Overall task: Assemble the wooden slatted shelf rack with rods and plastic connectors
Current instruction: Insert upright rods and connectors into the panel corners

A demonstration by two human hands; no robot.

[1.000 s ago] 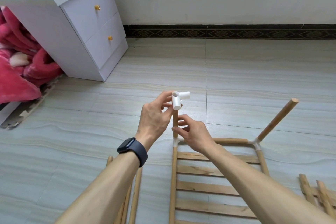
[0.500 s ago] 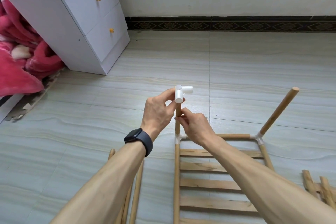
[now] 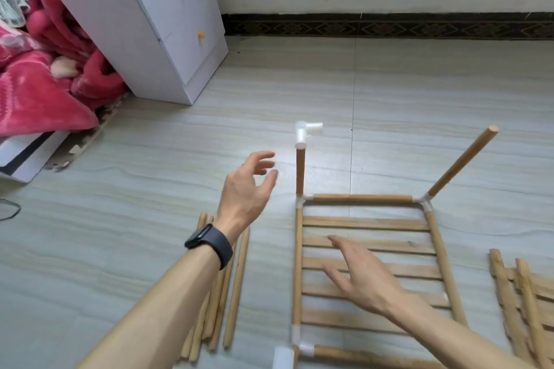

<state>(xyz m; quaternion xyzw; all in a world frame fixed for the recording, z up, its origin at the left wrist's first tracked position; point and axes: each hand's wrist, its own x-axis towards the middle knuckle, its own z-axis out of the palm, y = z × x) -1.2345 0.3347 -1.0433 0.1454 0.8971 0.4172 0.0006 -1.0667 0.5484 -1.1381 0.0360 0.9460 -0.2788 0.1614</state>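
A slatted wooden shelf panel (image 3: 368,266) lies flat on the floor, framed by rods and white plastic corner joints. At its far left corner a short rod (image 3: 300,171) stands upright with a white three-way connector (image 3: 305,132) capping it. From the far right corner a bare rod (image 3: 463,160) leans up and to the right. My left hand (image 3: 250,186), a dark watch on its wrist, hovers left of the upright rod with fingers loose and apart from it. Over the slats my right hand (image 3: 359,275) is spread flat, holding nothing.
Several loose rods (image 3: 232,287) lie on the floor under my left forearm. A second slatted panel (image 3: 524,299) lies at the right edge. A white two-drawer cabinet (image 3: 168,27) and a red blanket (image 3: 39,81) stand at the back left.
Both hands have let go of the upright rod and its connector. The left hand drew back to the left; the right hand dropped down over the slats. The connector stays on the rod.
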